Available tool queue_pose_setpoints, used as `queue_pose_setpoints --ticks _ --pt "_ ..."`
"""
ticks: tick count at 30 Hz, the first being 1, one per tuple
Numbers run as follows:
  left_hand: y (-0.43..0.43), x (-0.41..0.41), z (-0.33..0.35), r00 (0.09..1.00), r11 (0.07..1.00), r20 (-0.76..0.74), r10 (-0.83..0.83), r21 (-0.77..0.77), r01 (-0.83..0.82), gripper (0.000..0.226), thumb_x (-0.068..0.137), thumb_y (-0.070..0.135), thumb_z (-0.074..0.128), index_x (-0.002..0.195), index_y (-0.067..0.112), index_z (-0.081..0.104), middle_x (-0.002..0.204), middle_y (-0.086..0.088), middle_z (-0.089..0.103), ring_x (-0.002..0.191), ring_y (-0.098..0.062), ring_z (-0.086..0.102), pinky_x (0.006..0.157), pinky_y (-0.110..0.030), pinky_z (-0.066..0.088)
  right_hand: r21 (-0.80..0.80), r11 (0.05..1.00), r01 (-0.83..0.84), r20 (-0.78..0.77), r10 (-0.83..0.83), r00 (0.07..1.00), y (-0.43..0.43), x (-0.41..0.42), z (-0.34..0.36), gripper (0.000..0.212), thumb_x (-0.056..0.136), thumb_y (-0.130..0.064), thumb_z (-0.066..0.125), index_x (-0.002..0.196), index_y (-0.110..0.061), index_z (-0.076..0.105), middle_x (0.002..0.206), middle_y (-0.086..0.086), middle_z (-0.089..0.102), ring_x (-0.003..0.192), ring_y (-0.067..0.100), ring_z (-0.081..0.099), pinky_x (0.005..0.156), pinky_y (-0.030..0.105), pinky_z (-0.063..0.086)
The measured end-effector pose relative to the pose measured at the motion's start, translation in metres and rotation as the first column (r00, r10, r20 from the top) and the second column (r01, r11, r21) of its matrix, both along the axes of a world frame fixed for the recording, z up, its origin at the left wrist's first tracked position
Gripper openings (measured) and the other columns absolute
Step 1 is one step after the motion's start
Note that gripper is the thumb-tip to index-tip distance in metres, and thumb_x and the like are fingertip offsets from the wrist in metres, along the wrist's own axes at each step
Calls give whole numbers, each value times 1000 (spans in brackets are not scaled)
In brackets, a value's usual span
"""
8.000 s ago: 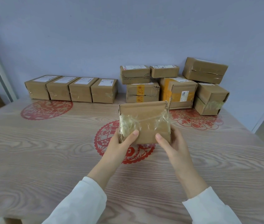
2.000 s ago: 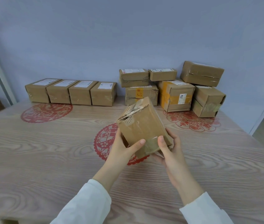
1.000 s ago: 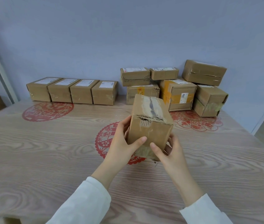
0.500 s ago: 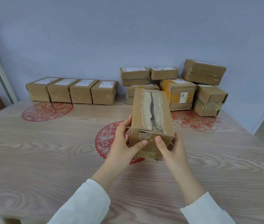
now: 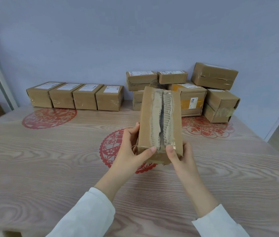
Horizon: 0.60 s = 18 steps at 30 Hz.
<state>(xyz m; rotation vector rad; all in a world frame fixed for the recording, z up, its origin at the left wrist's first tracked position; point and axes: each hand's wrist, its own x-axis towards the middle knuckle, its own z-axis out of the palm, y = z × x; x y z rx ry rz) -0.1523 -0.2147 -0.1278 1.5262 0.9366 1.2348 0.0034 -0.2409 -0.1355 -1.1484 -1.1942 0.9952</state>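
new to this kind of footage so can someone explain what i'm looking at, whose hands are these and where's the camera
There is no machine here: these are a person's two bare hands. The single camera is worn on the person's head and looks forward and down, so you see roughly what they see. The left hand and right hand grip a cardboard box between them, held up over the wooden table. The box's upward face is torn, showing the ribbed inner layer and a gap down the middle. At the table's far edge stand a row of four labelled boxes and, to the right, a stacked pile of boxes. Red paper-cut patterns decorate the tabletop.
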Motion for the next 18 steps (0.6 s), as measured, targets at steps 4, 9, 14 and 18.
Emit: queue_pose_setpoints --ticks 4,9,14,18 --pt "1 0 0 999 1000 -32 -6 20 7 92 71 45 80 143 29 26 139 17 43 123 5 47 99 -24 48 -14 999 46 -9 -46 999 4 0 -2 28 85 -16 63 105 -17 44 102 -1 59 71 -15 60 62 6 46" --pt "2 4 1 1000 999 22 20 -32 -19 78 75 31 71 140 28 29 131 14 50 117 1 54 88 -18 51 24 1000 0 -49 1 999 0 -3 5 45 84 -9 65 120 -15 40 110 -6 56 78 -16 60 65 6 47" --pt "2 4 -3 1000 998 -9 17 -59 -17 67 83 9 69 130 28 25 128 13 47 117 -6 53 87 -21 53 44 999 -7 -29 9 1000 4 0 -1 72 72 -38 63 138 -20 40 123 -6 58 104 -5 59 72 8 48" --pt "4 5 0 997 998 38 64 -30 -63 63 78 20 72 120 39 29 125 19 46 111 9 52 83 -13 51 46 999 -11 -28 12 1000 5 -3 -5 53 89 -9 59 137 -16 39 124 -3 57 97 -9 61 72 9 49"
